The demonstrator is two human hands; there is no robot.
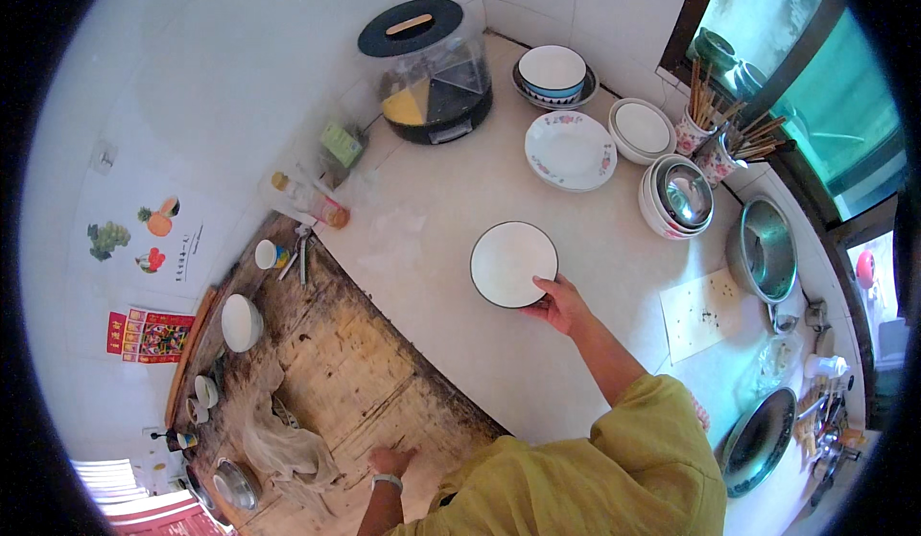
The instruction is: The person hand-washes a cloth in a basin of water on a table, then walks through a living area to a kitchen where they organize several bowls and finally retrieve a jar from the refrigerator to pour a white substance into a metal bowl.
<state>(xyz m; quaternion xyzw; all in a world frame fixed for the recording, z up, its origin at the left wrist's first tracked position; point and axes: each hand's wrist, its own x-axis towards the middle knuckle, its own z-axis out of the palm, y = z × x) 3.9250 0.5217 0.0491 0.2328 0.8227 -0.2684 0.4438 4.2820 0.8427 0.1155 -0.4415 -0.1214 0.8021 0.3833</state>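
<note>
My right hand (557, 306) grips the near right rim of a white bowl (513, 264) with a dark edge, thumb over the rim and fingers beneath. The bowl's inside faces up, over the pale tiled counter (432, 227); I cannot tell whether it touches the counter. My left hand (392, 459), with a pale band at its wrist, is low over the worn wooden tabletop (352, 349). It holds nothing that I can see, and its thumb stands apart. Left of it lies a crumpled, gauzy cloth (288, 435), partly covering something patterned.
A divided storage bin (432, 76), floral plates (570, 149), stacked bowls (676, 198) and chopstick holders (694, 133) stand at the back. Along the right are a metal basin (763, 248), a paper sheet (699, 313) and a wok (759, 442). A white bowl (242, 322) stands left.
</note>
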